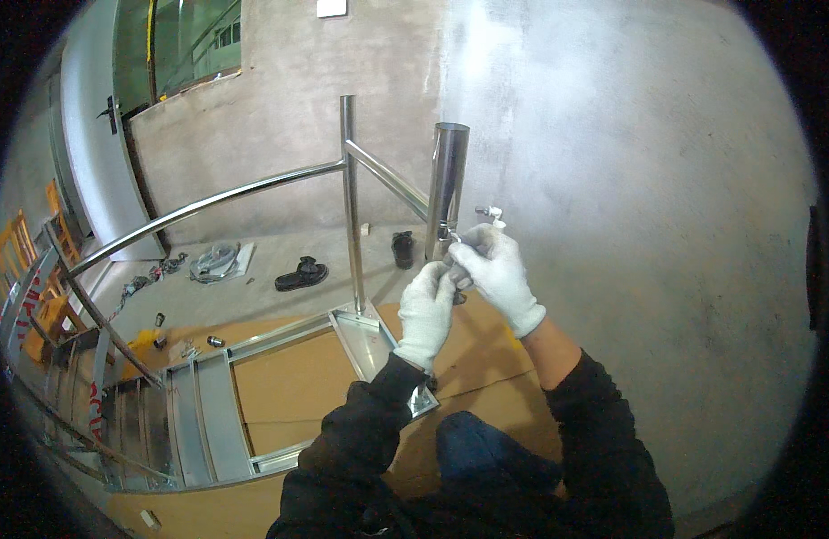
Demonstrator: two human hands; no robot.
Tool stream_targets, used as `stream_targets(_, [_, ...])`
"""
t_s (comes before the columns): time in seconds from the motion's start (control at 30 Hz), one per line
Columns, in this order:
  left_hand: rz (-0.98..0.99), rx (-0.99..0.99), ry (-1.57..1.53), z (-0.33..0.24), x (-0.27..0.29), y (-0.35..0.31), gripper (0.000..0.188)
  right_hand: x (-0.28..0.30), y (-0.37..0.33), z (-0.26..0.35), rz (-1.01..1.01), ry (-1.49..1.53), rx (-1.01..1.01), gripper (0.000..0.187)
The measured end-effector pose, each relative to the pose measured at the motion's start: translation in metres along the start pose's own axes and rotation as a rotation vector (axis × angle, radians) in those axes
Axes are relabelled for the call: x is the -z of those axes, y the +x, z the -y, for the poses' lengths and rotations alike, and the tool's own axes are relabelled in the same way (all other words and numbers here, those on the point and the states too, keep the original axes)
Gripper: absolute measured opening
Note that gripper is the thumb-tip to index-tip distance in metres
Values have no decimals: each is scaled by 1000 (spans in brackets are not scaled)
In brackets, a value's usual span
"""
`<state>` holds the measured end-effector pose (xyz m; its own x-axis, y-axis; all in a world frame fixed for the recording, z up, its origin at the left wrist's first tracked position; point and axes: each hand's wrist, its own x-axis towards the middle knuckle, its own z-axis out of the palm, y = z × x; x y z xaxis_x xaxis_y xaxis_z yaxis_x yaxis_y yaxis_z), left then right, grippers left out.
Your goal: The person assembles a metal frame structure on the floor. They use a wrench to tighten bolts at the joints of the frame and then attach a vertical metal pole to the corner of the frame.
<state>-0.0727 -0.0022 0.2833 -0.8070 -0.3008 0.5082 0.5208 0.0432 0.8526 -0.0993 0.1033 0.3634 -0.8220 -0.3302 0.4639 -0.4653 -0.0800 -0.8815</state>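
Note:
Both my hands wear white gloves and meet close together beside a wide upright steel tube [449,171]. My left hand [426,316] is closed, its fingertips pinched against those of my right hand. My right hand [497,274] is closed too, its thumb and fingers near a small metal fitting [445,231] low on the tube. What lies between the fingers is hidden. Just above my right knuckles juts a small white and metal valve-like piece [494,216]; whether my hand holds it I cannot tell.
The tube joins a stainless steel frame with railings [217,193] and a flat base [199,413] at left, on cardboard [289,377]. By the wall lie black shoes [301,274] and a coiled hose [215,262]. Wooden chairs [53,310] stand far left, near a door [100,162].

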Motion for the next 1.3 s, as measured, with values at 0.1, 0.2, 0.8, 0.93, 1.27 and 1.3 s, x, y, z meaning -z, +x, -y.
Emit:
stream_targets(0.1, [-3, -18, 65, -3, 6, 0, 20, -1, 0, 4, 14, 76, -77, 14])
stream_targets(0.2, [-27, -48, 32, -12, 9, -4, 19, -3, -2, 6, 20, 190, -83, 17])
stream_targets(0.8, [-49, 36, 52, -34, 21, -5, 18, 9, -6, 3, -85, -1092, 996, 22])
stream_targets(0.93, [-60, 50, 34, -36, 23, -3, 18, 10, 4, 13, -47, -1200, 1102, 14])
stream_targets(1.27, [-28, -92, -120, -72, 36, 13, 20, 3, 16, 17, -84, -1023, 1056, 14])
stream_targets(1.3, [-32, -119, -151, -73, 34, 13, 20, 4, 16, 14, -98, -940, 950, 13])
